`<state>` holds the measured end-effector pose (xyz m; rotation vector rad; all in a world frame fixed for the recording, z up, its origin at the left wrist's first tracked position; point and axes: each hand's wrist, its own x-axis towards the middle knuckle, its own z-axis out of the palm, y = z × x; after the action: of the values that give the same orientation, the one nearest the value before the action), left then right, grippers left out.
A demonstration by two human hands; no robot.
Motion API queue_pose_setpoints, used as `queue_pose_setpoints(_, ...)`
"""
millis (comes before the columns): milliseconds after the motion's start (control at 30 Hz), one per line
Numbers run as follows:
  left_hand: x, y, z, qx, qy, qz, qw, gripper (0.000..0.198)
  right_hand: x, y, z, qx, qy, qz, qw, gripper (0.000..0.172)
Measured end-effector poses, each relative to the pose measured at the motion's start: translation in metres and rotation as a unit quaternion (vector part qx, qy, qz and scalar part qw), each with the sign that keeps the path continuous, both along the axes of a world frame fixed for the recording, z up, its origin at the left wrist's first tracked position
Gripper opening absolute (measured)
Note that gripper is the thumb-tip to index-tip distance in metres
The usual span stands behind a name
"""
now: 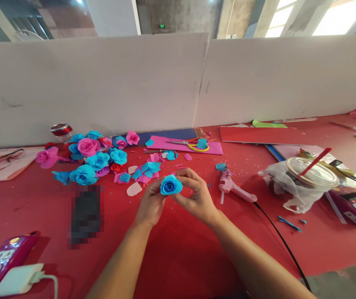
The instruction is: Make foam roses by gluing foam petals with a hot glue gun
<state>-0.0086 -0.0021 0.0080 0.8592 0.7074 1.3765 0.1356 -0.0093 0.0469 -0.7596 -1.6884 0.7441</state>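
A blue paper rose (171, 185), its petals rolled in a spiral, is held up in front of me over the red table (171, 265). My left hand (151, 203) grips it from the left, fingers closed behind and below the bloom. From the right, my right hand (196, 195) pinches its outer petal between thumb and fingers. Just beyond my hands lie loose blue and pink paper petals (149, 169). Behind these, scissors (193, 146) with yellow handles rest on a pink paper strip (162, 143).
Finished paper flowers (87, 160) cluster at the left, near a pixelated dark object (86, 216). A pink glue gun (237, 189) with a trailing cord lies right. Farther right stands a lidded cup (313, 172) in a plastic bag. Power strips (6, 257) occupy both sides; a white partition (103, 87) runs behind.
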Motion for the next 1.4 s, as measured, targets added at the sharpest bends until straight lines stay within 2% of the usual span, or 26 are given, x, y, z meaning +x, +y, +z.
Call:
queue_pose_setpoints(133,0.003,-0.002,0.006,-0.034,-0.03,-0.006,0.999,0.018,0.001,0.0,0.0,-0.035,0.01,0.031,0.999,0.036)
queue_pose_setpoints(200,0.004,-0.002,0.01,-0.06,-0.063,-0.005,0.996,0.018,0.002,0.001,0.0,-0.067,0.031,0.034,0.997,0.043)
queue_pose_setpoints(400,0.003,-0.001,0.011,-0.118,-0.105,-0.036,0.987,0.017,0.001,0.006,-0.004,-0.16,0.083,-0.032,0.983,0.021)
queue_pose_setpoints(667,0.008,-0.006,0.012,-0.147,-0.11,-0.067,0.981,0.019,-0.007,-0.001,-0.005,-0.137,0.106,0.006,0.985,0.015)
queue_pose_setpoints(733,0.008,-0.006,0.013,-0.146,-0.099,-0.073,0.982,0.018,-0.008,-0.001,-0.005,-0.15,0.116,0.002,0.982,0.015)
queue_pose_setpoints(867,0.007,-0.001,0.01,-0.153,-0.099,-0.036,0.983,0.022,-0.007,0.002,-0.006,-0.175,0.112,-0.029,0.978,0.016)
queue_pose_setpoints(1033,0.002,0.004,0.007,-0.186,-0.087,-0.009,0.979,0.026,-0.007,0.005,-0.007,-0.178,0.095,-0.099,0.975,0.033)
queue_pose_setpoints(1133,-0.001,0.006,0.006,-0.191,-0.053,-0.006,0.98,0.024,-0.003,0.004,-0.001,-0.163,0.082,-0.14,0.973,0.04)
queue_pose_setpoints(1233,-0.003,0.006,0.004,-0.166,0.001,0.008,0.986,0.023,0.019,-0.003,0.007,-0.132,0.032,-0.198,0.971,0.034)
queue_pose_setpoints(1300,-0.003,0.006,0.003,-0.149,0.03,0.027,0.988,0.026,0.045,-0.01,0.008,-0.114,-0.06,-0.247,0.96,0.025)
queue_pose_setpoints(1367,-0.003,0.006,0.003,-0.135,0.047,0.044,0.989,0.031,0.078,-0.018,0.001,-0.079,-0.213,-0.309,0.924,0.018)
queue_pose_setpoints(1400,-0.003,0.006,0.003,-0.127,0.054,0.05,0.989,0.033,0.094,-0.023,-0.005,-0.059,-0.305,-0.343,0.887,0.021)
